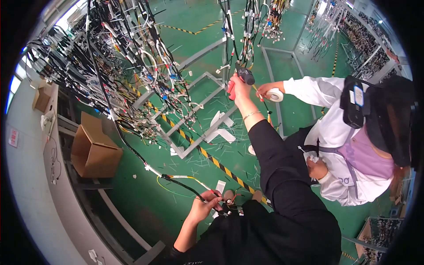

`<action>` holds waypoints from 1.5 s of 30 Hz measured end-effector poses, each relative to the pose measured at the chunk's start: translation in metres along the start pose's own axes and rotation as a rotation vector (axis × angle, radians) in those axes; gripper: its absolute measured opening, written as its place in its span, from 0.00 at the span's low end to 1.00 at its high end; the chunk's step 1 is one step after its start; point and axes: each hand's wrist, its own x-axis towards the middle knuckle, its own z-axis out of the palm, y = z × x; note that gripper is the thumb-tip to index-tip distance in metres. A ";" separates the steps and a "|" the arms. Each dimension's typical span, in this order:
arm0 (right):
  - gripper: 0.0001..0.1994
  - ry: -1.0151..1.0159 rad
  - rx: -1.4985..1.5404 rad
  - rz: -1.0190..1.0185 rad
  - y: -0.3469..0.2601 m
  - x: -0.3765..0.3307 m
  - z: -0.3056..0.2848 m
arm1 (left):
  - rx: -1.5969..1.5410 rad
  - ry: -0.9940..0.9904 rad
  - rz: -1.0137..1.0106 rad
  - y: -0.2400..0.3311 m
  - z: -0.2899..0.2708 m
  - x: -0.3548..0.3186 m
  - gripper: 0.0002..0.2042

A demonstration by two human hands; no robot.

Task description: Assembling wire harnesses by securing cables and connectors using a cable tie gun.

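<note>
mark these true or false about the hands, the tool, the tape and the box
1. The right hand holds a red-handled tool raised toward the hanging wires. True.
2. The left hand is empty and away from any wire. False: it grips the end of a black wire bundle.
3. A co-worker in a white coat holds a roll of white tape. True.
4. The cardboard box lies on the person's right. False: it is on the left, beside the grey bench edge.
5. The floor is green with a yellow-and-black striped line. True.
</note>
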 end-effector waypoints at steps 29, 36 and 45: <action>0.09 0.160 -0.234 -0.389 0.030 0.058 -0.071 | -0.005 -0.016 -0.031 0.016 0.017 0.014 0.04; 0.10 0.192 -0.240 -0.385 0.028 0.015 -0.067 | 0.045 -0.022 -0.008 0.011 0.017 0.010 0.05; 0.09 0.090 -0.178 -0.421 0.006 -0.034 -0.072 | 0.056 -0.112 0.011 0.011 0.023 0.019 0.08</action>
